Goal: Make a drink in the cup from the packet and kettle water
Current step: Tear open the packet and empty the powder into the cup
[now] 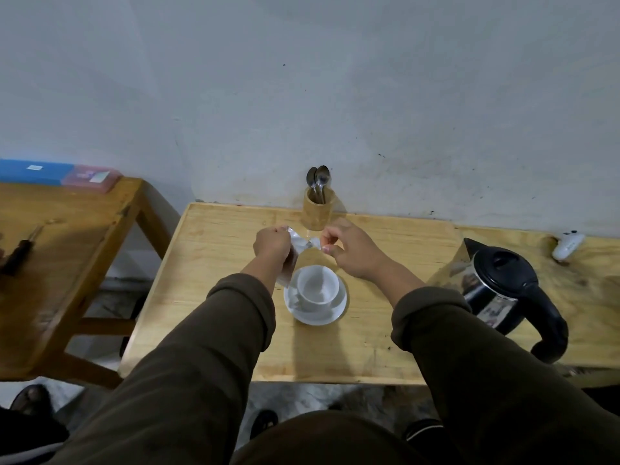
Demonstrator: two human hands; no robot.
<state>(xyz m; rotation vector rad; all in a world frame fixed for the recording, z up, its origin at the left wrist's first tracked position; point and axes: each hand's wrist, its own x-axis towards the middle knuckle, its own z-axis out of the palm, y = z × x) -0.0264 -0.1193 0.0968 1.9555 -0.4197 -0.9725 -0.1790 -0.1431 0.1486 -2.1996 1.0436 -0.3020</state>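
A white cup (317, 289) stands on a white saucer (322, 313) in the middle of the pale wooden table (214, 297). The cup looks empty. Just above and behind it I hold a silvery packet (299, 246). My left hand (272, 243) grips the packet's body, which hangs down beside the cup. My right hand (349, 251) pinches the packet's top corner between thumb and finger. A steel kettle (496, 290) with a black lid and handle stands to the right of the cup, its lid closed.
A bamboo holder (318, 209) with spoons (318, 181) stands at the wall behind my hands. A white object (567, 245) lies at the far right. A darker wooden table (67, 250) on the left carries tools and coloured boxes (60, 172).
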